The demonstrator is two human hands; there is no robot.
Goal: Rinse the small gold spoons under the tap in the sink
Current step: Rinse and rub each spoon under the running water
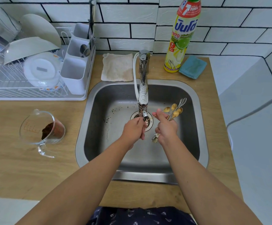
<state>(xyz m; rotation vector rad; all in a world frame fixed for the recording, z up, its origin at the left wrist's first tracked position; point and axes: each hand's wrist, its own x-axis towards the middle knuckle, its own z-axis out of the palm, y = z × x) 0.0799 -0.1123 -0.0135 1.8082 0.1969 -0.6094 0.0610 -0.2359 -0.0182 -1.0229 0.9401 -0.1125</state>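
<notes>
Over the steel sink [195, 127], my right hand [166, 129] grips a bundle of several small gold spoons [175, 110], their bowls fanning up and right, flower-shaped handle ends [156, 137] poking out below the palm. One thin gold spoon [151, 118] runs between both hands just under the chrome tap's [143, 95] spout. My left hand [134, 129] pinches its end beneath the nozzle, and the right fingertips hold the other end. Whether water is running is hard to tell.
Dark specks lie on the sink floor near the drain [149, 124]. A glass jug with brown powder [42, 129] stands on the wooden counter at left, a dish rack [34, 75] behind it. A cloth [117, 67], detergent bottle [182, 38] and blue sponge [192, 67] sit behind the sink.
</notes>
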